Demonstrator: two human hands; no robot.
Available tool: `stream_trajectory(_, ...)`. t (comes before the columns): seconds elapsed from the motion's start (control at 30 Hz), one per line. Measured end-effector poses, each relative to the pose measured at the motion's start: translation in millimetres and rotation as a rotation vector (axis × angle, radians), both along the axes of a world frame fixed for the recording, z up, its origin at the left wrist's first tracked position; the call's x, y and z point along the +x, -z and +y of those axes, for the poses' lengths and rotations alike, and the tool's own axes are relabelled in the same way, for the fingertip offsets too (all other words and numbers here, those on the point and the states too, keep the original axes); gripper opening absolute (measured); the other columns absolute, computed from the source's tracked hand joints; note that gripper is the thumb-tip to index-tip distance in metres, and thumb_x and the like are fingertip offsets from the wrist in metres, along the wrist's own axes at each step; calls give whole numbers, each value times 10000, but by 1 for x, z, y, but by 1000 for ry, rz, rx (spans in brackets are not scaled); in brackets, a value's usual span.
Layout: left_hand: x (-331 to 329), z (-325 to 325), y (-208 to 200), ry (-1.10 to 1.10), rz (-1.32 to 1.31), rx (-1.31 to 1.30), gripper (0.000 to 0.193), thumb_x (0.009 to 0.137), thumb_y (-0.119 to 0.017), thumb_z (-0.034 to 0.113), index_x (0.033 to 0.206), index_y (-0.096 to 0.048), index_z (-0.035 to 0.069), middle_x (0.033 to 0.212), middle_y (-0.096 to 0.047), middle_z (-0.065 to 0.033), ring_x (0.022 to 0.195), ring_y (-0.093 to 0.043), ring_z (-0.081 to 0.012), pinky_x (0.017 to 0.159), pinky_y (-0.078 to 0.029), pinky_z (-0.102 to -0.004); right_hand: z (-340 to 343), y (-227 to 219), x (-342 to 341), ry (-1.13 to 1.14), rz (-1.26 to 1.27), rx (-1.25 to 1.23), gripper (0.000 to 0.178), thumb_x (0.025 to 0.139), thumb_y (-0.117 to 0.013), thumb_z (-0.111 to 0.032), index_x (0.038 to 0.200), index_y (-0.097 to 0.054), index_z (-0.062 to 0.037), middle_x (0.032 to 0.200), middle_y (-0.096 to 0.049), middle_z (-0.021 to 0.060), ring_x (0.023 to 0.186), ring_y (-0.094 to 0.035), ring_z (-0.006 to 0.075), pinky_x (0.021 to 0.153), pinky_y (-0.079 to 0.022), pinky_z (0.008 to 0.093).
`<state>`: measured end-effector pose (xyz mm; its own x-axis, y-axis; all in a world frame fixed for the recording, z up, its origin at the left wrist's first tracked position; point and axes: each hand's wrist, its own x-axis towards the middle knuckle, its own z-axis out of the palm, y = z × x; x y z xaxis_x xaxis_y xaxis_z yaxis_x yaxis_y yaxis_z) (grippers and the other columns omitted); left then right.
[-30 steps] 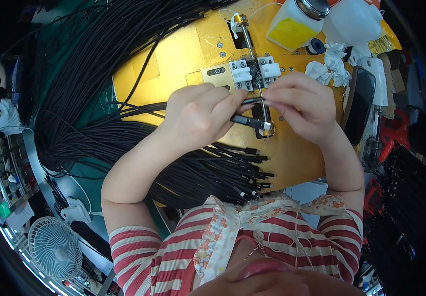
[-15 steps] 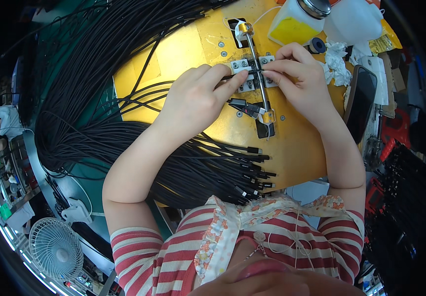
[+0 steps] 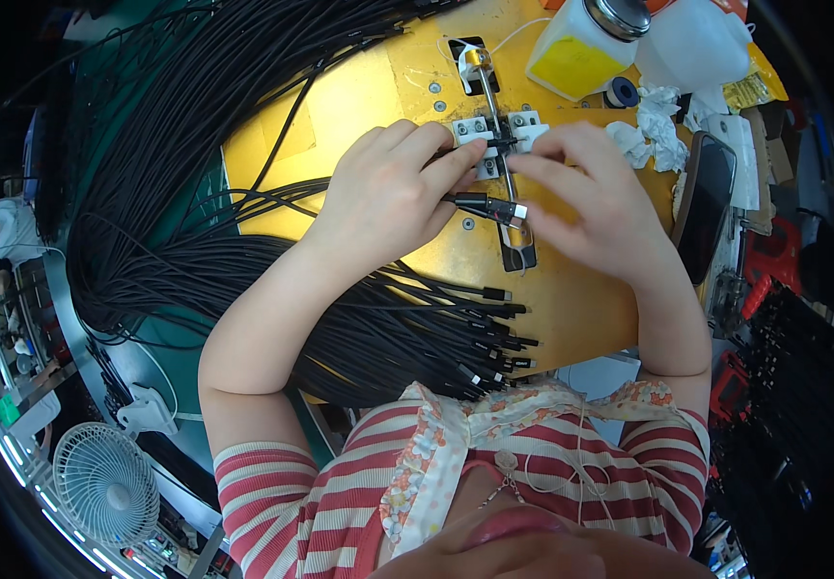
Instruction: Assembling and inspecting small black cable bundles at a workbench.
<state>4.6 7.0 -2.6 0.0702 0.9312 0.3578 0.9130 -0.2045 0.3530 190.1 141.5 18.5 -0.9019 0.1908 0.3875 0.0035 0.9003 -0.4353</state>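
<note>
My left hand (image 3: 383, 188) pinches a black cable (image 3: 502, 143) between thumb and forefinger, and its end lies across the bolted light-coloured blocks (image 3: 472, 127) of a small fixture. Below those fingers, black cable connectors (image 3: 483, 206) with a bright metal tip stick out from under the same hand. Just right of the fixture is my right hand (image 3: 596, 198), slightly blurred, its thumb and fingers apart and nothing visible between them. A metal rod (image 3: 490, 92) runs across the fixture between two brass-coloured ends, and the right fingers partly cover its near part.
Thick bundles of black cables (image 3: 147, 183) lie left, with plug ends (image 3: 494, 333) near my body. At the back right stand a lidded jar (image 3: 581, 48) with yellow contents and a white bottle (image 3: 692, 43). Crumpled tissue (image 3: 663, 130) and a phone (image 3: 707, 193) lie right.
My right hand has let go of the cable end and drawn back toward me, its fingers spreading. My left hand stays at the fixture; the connectors under it have shifted slightly.
</note>
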Motion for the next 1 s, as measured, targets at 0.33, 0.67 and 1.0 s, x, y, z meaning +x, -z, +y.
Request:
stream_trajectory(0.33, 3, -2, 0, -25, 30, 4, 471, 670, -711, 14, 1134, -666, 80, 911, -609, -47, 793, -593, -205, 704, -498, -323, 6, 3, 3, -41, 78, -276, 125, 747, -714, 2, 862, -669, -9, 853, -655, 100, 786, -634, 249, 682, -505, 333)
stream_trajectory(0.67, -9, -6, -16, 9, -88, 30, 481, 673, -658, -58, 1137, -673, 68, 887, -617, -87, 765, -596, -230, 690, -503, -335, 3, 7, -1, -2, 182, -331, 151, 751, -708, 34, 895, -679, -3, 840, -659, 105, 770, -645, 245, 674, -511, 318)
stream_trajectory(1.0, 1, -12, -19, 22, -46, -88, 521, 719, -646, -66, 1216, -639, 91, 969, -616, -85, 799, -630, -219, 705, -543, -324, 13, 19, -5, 118, 122, -544, 113, 783, -708, 9, 890, -676, -5, 892, -577, 60, 767, -588, 156, 658, -464, 244)
